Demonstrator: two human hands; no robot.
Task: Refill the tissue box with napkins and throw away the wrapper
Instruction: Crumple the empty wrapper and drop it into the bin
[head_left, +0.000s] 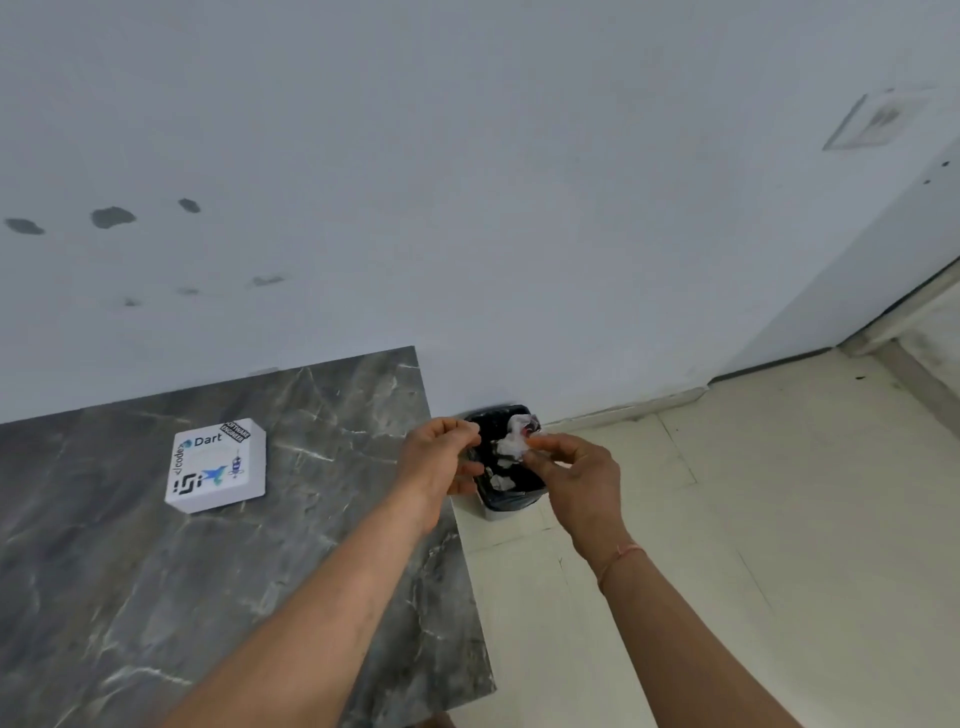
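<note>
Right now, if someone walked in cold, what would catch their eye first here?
Probably the two hands meeting over the black-lined trash bin on the floor by the wall, the right hand pinching a crumpled white wrapper and the left hand curled beside it. Next, the white tissue box with Dart and code stickers, sitting alone on the grey marble table to the left.

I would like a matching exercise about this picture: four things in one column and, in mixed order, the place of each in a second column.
Things:
1. white box with stickers
2. bin with black liner
3. left hand
4. thread bracelet

Places:
A. on the right wrist
B. at the table's right edge, fingers curled
C. on the floor beside the table, by the wall
D. on the grey marble table

Pairs: 1-D, 2-C, 3-B, 4-A
</note>
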